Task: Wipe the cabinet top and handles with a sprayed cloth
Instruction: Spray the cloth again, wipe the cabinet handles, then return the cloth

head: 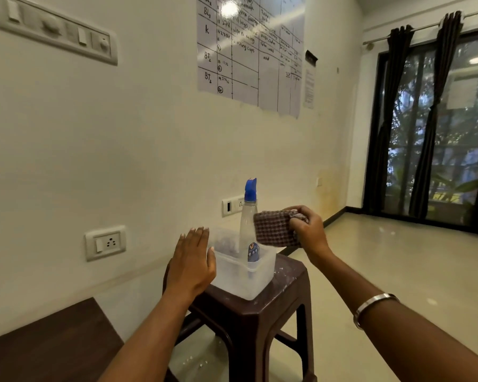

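1. Head view, cloth (276,228): brown waffle-weave piece, folded into a pad, held in the air just right of the bottle and partly in front of it. Folding likely gives a firm wiping face and keeps it compact for spraying.
2. Right hand (308,230): fingers and thumb curled round the cloth's right edge, leaving its broad face free toward the bottle. A bangle (371,307) sits on the forearm.
3. Left hand (192,260): fingers straight and together, holding nothing, palm toward the near-left wall of the tub; contact cannot be told. Probably placed to steady the tub or to reach for the bottle.
4. Bottle (249,230): clear, blue spray head, standing upright inside the tub, so it cannot tip and stays within reach of both hands.
5. Tub (240,279): translucent plastic, open-topped, resting on the stool.
6. Stool (262,307): dark brown plastic, serving as a stand beside the wall.
7. Cabinet top (47,343): dark wood surface at near left, presumably the surface to be wiped; no handles in sight. Wiping judged not yet begun.
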### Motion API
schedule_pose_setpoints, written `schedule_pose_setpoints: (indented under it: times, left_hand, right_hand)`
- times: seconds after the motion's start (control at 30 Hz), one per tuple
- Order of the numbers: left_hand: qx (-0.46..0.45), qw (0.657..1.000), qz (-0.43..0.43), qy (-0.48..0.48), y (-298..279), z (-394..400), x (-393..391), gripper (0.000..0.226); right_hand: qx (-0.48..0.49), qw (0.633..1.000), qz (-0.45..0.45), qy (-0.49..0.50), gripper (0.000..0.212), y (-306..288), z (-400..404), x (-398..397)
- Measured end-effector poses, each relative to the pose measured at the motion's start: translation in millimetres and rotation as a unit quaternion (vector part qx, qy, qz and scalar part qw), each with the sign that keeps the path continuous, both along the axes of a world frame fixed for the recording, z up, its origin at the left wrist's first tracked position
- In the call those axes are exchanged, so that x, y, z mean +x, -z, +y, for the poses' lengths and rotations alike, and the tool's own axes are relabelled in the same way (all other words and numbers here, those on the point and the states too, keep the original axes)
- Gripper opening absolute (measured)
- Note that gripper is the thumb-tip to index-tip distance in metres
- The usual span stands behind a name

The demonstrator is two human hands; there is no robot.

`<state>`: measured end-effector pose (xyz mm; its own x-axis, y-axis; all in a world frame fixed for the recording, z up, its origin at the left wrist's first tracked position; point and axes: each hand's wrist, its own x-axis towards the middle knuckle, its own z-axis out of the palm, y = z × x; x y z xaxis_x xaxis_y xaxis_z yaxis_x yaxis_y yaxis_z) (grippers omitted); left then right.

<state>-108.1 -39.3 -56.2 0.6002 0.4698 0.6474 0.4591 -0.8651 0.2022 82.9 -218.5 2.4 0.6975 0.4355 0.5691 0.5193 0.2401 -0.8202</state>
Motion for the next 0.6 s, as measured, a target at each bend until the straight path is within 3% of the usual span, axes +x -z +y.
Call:
schedule_pose_setpoints:
  times: [0.23,0.4,0.6]
  left_hand:
    - [0.002,1.000,-0.011,-0.014,-8,6,-18,0.063]
    - [0.008,0.999,-0.018,-0.035,-8,20,-27,0.066]
    - [-0.015,0.999,-0.026,-0.036,4,39,-32,0.055]
  right_hand:
    - [-0.135,0.977,-0.101,-0.134,0.039,-19,38,-52]
    - [-0.190,0.960,-0.191,-0.079,0.045,-24,93,-82]
    - [-0.279,0.913,-0.295,0.038,0.034,-18,150,-79]
